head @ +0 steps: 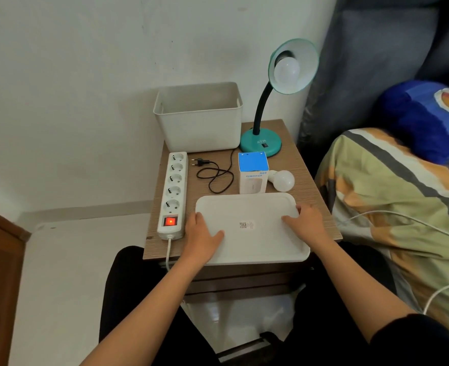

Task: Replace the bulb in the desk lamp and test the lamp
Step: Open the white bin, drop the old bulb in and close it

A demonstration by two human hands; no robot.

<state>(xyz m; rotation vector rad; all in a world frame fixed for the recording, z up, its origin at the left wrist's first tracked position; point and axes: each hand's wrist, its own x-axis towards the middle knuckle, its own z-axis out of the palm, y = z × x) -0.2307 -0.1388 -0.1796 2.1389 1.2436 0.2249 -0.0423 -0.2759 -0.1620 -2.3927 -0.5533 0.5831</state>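
We rest left hand [200,235] and right hand [306,223] flat, fingers spread, gripping nothing, on the tray [249,207]. Risk: shoving it forward could roll the spare bulb [284,180] off the table [297,159].

Wooden table [294,165]: white tray [252,215], power strip [172,191], white bin [199,120], teal desk lamp [260,143], unplugged plug [199,162], humidifier box [253,173], loose bulb [283,180].

Front of tabletop [297,165] taken by white tray [249,207], both hands resting flat on it: left hand [202,233], right hand [306,220]. Power strip [172,191] lines left edge. Cable loop with plug [200,162] lies across middle gap. Box [253,175] and loose bulb [284,180] stand just behind tray. Bin [199,120] blocks rear left; lamp [263,141] rear right, shade overhanging. Bed [403,207] closes right side; left side open to floor.
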